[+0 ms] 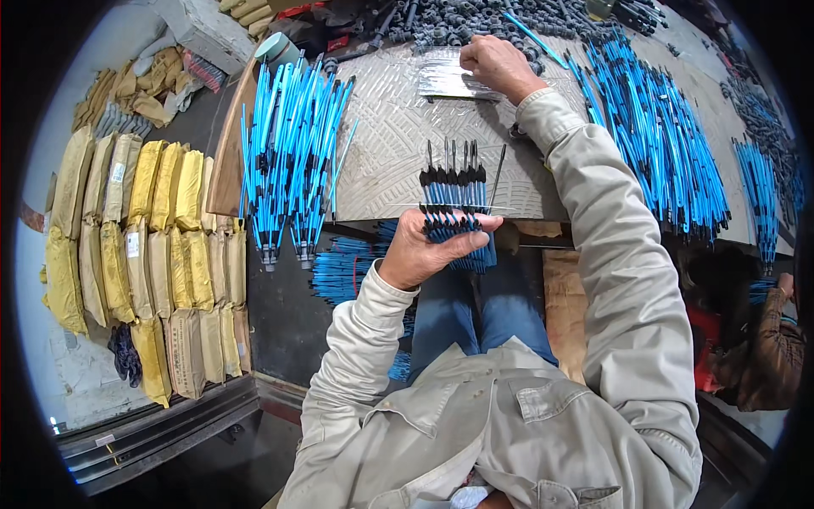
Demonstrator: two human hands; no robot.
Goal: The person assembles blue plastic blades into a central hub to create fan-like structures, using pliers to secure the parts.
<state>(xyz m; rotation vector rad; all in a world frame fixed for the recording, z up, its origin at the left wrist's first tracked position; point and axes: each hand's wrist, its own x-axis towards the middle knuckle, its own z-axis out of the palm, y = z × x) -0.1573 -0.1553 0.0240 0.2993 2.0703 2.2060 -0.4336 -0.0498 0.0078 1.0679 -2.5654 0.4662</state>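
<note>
My left hand [432,246] is closed around a row of blue umbrella ribs [454,197] with black joints, held just off the table's near edge. Their dark tips point away from me, and a thin wire crosses them sideways above my fingers. At the far side of the table, my right hand [498,66] has its fingers curled down at the right end of a flat pile of thin silvery wires [441,75]. What its fingertips pinch is hidden.
Tall bundles of blue ribs [292,144] stand at the left, with another heap [657,136] at the right. Dark grey fittings [458,21] cover the table's back [381,110]. Yellow and brown packages [153,237] are stacked at far left. Another person's sleeve [776,339] shows at right.
</note>
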